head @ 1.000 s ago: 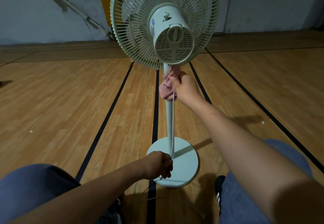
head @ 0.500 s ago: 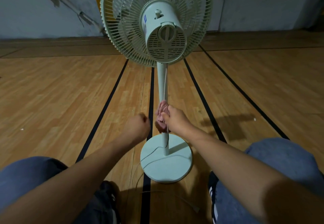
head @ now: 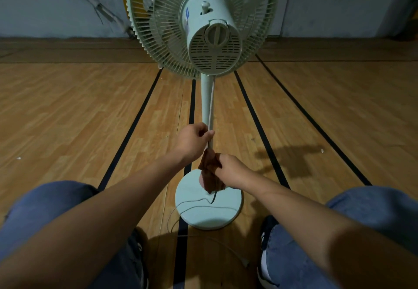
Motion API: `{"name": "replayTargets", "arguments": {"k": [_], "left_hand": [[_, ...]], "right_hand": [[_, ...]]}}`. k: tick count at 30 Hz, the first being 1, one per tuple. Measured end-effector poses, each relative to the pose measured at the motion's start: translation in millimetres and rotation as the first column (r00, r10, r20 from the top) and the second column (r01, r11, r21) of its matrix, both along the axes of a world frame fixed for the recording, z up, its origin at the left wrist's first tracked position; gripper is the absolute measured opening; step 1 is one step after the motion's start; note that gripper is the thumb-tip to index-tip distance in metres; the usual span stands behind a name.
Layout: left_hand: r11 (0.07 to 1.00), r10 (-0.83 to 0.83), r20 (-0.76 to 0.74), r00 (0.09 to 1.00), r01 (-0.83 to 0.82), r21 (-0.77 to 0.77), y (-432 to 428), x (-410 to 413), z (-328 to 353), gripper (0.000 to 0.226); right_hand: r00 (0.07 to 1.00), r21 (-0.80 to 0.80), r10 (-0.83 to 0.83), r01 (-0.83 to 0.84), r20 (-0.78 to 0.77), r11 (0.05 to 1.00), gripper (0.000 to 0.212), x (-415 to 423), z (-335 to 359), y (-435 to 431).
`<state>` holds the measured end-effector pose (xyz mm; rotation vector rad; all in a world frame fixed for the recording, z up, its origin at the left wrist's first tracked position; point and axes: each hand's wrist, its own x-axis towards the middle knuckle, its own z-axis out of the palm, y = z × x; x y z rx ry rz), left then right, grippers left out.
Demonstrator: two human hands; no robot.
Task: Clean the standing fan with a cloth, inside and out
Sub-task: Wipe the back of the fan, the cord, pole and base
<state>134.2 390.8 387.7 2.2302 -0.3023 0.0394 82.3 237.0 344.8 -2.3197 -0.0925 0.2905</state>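
Two hands work the fan pole [head: 206, 98]: left hand [head: 192, 141] pinches the cord [head: 211, 107], right hand [head: 230, 169] grips the cloth [head: 209, 175]; base [head: 203, 216] probably next.

The fan [head: 204, 30] stands on the floor [head: 67, 112] before the knees, the left hand [head: 192, 141] on its pole [head: 207, 100] above the right hand [head: 230, 171] with the cloth [head: 209, 175], over the base [head: 208, 214].

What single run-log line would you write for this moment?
step: wiping fan pole | left hand: pinches power cord | right hand: holds pink cloth at pole above base
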Motion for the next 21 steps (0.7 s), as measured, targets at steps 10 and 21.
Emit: {"name": "replayTargets", "arguments": {"k": [10, 21], "left_hand": [[0.959, 0.284, 0.083, 0.955, -0.285, -0.004, 44.6, 25.9, 17.6, 0.019], [0.939, 0.057, -0.349, 0.935, -0.169, -0.299, 51.4, 10.6, 2.5, 0.019]], "right_hand": [[0.988, -0.133, 0.115, -0.128, -0.101, 0.983, 0.015, -7.7, -26.4, -19.4], [0.989, 0.029, 0.118, -0.116, -0.085, 0.993, 0.015, 3.7, -21.4, -27.7]]}}
